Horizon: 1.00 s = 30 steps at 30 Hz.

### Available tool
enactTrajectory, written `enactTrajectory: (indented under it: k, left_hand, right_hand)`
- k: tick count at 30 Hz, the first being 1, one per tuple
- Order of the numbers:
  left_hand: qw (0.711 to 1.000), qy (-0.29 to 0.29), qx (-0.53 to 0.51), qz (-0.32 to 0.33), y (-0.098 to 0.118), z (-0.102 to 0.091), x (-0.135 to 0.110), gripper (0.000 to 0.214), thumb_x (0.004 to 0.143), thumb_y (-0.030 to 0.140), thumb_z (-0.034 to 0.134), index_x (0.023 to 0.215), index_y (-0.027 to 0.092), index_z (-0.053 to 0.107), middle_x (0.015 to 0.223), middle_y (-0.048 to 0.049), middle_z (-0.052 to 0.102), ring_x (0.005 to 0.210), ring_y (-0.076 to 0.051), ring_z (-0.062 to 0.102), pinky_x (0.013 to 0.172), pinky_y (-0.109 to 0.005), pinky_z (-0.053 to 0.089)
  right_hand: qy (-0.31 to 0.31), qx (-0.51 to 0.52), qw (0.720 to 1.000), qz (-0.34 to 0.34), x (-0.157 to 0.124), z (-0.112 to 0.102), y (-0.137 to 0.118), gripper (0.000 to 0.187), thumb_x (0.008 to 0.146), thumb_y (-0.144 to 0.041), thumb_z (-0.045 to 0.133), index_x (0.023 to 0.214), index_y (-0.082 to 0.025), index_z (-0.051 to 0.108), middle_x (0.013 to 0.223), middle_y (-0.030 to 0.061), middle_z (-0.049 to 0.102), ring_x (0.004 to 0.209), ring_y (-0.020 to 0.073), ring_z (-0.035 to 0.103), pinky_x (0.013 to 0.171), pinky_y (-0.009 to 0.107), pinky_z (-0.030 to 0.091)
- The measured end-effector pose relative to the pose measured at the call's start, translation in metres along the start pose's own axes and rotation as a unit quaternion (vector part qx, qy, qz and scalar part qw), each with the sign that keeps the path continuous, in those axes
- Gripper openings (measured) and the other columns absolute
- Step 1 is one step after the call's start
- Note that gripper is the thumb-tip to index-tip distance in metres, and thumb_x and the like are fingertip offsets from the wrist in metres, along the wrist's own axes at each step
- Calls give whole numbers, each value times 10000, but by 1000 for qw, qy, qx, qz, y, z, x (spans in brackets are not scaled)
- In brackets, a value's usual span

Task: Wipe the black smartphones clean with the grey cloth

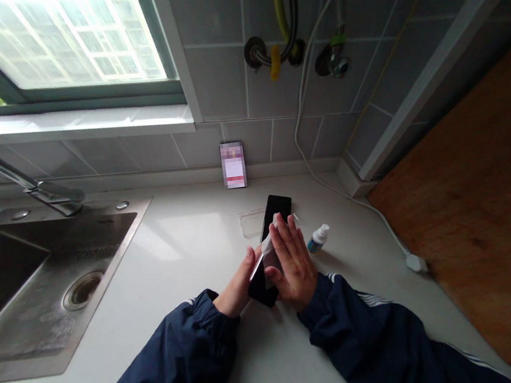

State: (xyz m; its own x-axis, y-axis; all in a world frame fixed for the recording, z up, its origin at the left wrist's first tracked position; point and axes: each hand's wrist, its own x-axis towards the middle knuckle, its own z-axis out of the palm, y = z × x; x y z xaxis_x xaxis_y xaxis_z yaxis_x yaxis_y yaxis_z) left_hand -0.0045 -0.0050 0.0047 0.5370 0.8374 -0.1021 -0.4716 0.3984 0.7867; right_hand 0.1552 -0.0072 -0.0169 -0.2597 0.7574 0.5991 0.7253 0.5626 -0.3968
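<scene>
Black phone [276, 210] tilted above the worktop [187, 243] near its back edge, L hand [239, 286] gripping its left side, R hand [294, 261] flat, fingers together, pressing white cloth [270, 252] on screen — clear case [251, 223] behind, spray bottle [318, 238] just right, sink [38, 286] at left end.

Phone [275, 226] on counter [187, 243]; bottle [318, 238] right; sink [38, 286] left.

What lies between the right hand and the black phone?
A white cloth lies under the right hand, pressed against the black phone, which the left hand holds; the head view shows it.
</scene>
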Motion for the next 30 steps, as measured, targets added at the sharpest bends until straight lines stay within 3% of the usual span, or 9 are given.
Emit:
enactTrajectory:
  k: [6, 9, 13, 16, 23, 26, 30]
  left_hand:
    - [997, 38, 44, 46, -2, -1, 3, 747, 945, 743, 472, 1469, 230, 610, 1630, -51, 464, 1612, -310, 149, 1331, -451, 59]
    - [997, 65, 11, 33, -4, -4, 3, 754, 929, 746, 507, 1474, 235, 602, 1629, -44, 463, 1617, -279, 102, 1328, -439, 7]
    - [994, 74, -75, -12, -3, -7, 1, 810, 915, 760, 514, 1485, 189, 586, 1588, -100, 515, 1594, -318, 207, 1326, -476, 86]
    - [985, 120, -122, -31, -1, -7, -1, 830, 931, 755, 487, 1484, 142, 579, 1530, -147, 575, 1561, -334, 309, 1317, -486, 158]
    - [973, 167, -145, 69, 4, -3, 2, 735, 947, 718, 507, 1412, 162, 633, 1365, -126, 711, 1446, -321, 513, 1277, -442, 302]
    - [970, 173, -146, 87, 5, -4, 3, 789, 934, 754, 483, 1479, 190, 566, 1348, -124, 719, 1401, -338, 559, 1248, -486, 343]
    - [967, 183, -147, 98, 8, -4, 2, 860, 919, 785, 463, 1560, 211, 464, 1367, -131, 706, 1355, -347, 599, 1199, -500, 405]
  right_hand:
    - [-19, 11, 999, -35, -3, 3, -3, 816, 1048, -692, 168, 1688, -193, 85, 1758, 113, 89, 1615, 384, 67, 1270, 635, 205]
    - [-31, 15, 998, -55, -6, 4, -6, 825, 1043, -700, 157, 1687, -187, 98, 1757, 113, 103, 1615, 383, 68, 1278, 627, 187]
    - [-58, 12, 995, -81, -8, 3, -10, 840, 1036, -714, 143, 1686, -184, 96, 1753, 121, 123, 1616, 371, 75, 1277, 617, 195]
    - [-90, 12, 991, -100, -9, 2, -14, 854, 1030, -725, 128, 1685, -178, 90, 1752, 122, 122, 1618, 368, 52, 1275, 615, 194]
    - [-156, 7, 976, -154, -13, 3, -19, 904, 1018, -748, 208, 1684, -155, 65, 1751, 139, 101, 1618, 375, -5, 1269, 625, 205]
    - [-168, 10, 972, -161, -14, 3, -21, 921, 1012, -755, 268, 1684, -154, 81, 1750, 135, 112, 1619, 374, 3, 1275, 615, 196]
    - [-178, 34, 969, -167, -15, 3, -23, 910, 1015, -758, 203, 1681, -144, 119, 1753, 120, 111, 1621, 361, 0, 1285, 596, 184]
